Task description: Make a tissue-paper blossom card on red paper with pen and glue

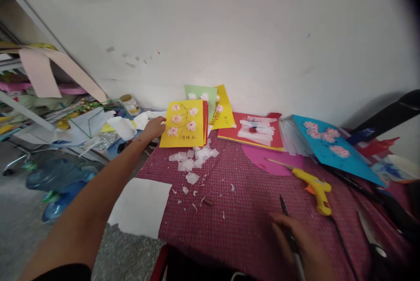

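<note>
My left hand (155,128) reaches out to the left edge of a yellow card (181,136) and grips it there, its fingertips partly hidden. Pink-and-white paper blossoms, a drawn dark branch and handwriting decorate the card. Behind it stand a red card (205,117), a green card (210,92) and another yellow card (225,100) with blossoms, against the wall. My right hand (295,237), blurred, is closed around a brush pen (290,235) with its dark tip pointing up and away, low over the table.
Torn white paper pieces (193,158) litter the checked red tablecloth (229,237). A white sheet (141,206) overhangs the left edge. To the right are a yellow glue gun (311,182), red card stack (229,132), blue card (348,163), scissors (374,241) and cup (398,168).
</note>
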A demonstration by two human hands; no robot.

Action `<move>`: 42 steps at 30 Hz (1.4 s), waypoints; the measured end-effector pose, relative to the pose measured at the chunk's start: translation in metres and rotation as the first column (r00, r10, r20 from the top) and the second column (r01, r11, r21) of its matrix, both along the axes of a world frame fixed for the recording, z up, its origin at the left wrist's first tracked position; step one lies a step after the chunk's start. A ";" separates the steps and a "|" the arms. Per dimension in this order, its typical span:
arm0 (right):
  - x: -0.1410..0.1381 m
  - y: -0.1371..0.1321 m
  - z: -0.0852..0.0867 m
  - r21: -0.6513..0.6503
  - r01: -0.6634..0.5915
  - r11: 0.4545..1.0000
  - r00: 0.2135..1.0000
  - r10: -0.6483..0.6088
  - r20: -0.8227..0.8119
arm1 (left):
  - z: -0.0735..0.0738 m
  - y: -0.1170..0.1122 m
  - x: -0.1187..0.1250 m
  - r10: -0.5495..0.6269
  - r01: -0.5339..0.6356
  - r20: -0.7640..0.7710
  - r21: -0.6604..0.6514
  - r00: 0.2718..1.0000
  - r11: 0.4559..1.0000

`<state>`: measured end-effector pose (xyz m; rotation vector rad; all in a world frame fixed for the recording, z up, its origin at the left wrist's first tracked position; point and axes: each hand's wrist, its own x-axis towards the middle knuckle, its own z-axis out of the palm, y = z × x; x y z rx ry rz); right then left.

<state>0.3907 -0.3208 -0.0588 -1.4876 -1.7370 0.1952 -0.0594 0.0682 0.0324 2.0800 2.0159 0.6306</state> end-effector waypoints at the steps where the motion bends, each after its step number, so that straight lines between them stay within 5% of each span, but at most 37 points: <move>1: 0.000 -0.005 -0.003 0.000 0.012 1.000 1.000 -0.012 -0.009 | 0.003 -0.004 0.000 -0.007 0.007 -0.025 -0.007 1.000 1.000; 6: 0.004 -0.022 -0.010 -0.067 0.063 0.996 0.996 -0.066 -0.056 | 0.019 -0.044 0.009 -0.040 0.039 -0.065 -0.017 0.997 0.999; 10: 0.004 -0.027 -0.010 -0.093 0.069 0.993 0.993 -0.078 -0.088 | 0.018 -0.118 0.029 -0.124 0.124 0.041 0.021 0.991 0.992; 16: 0.001 -0.026 -0.012 -0.100 0.086 0.991 0.988 -0.098 -0.123 | -0.035 -0.264 0.082 -0.330 0.330 0.190 0.034 0.925 0.943; 19: -0.001 -0.023 -0.009 -0.108 0.057 0.992 0.988 -0.072 -0.134 | -0.061 -0.301 0.110 -0.453 0.459 0.149 -0.010 0.879 0.888; 22: -0.004 -0.023 -0.004 -0.045 0.063 0.997 0.988 -0.068 -0.136 | -0.071 -0.302 0.128 -0.522 0.521 0.004 -0.092 0.853 0.849; 26: -0.005 -0.028 -0.001 -0.027 0.042 0.999 0.989 -0.046 -0.138 | -0.066 -0.289 0.140 -0.546 0.530 -0.097 -0.148 0.832 0.835; 31: -0.007 -0.028 -0.004 -0.203 0.084 0.975 0.964 -0.131 -0.231 | -0.052 -0.297 0.173 -0.607 0.620 0.152 -0.050 0.780 0.783; 36: -0.013 -0.020 0.015 -0.181 0.051 0.982 0.949 -0.104 -0.298 | -0.043 -0.312 0.225 -0.610 0.680 0.366 -0.092 0.703 0.728; 42: -0.012 -0.032 0.027 -0.174 0.013 0.985 0.769 -0.121 -0.627 | -0.043 -0.308 0.248 -0.613 0.731 0.500 -0.062 0.612 0.679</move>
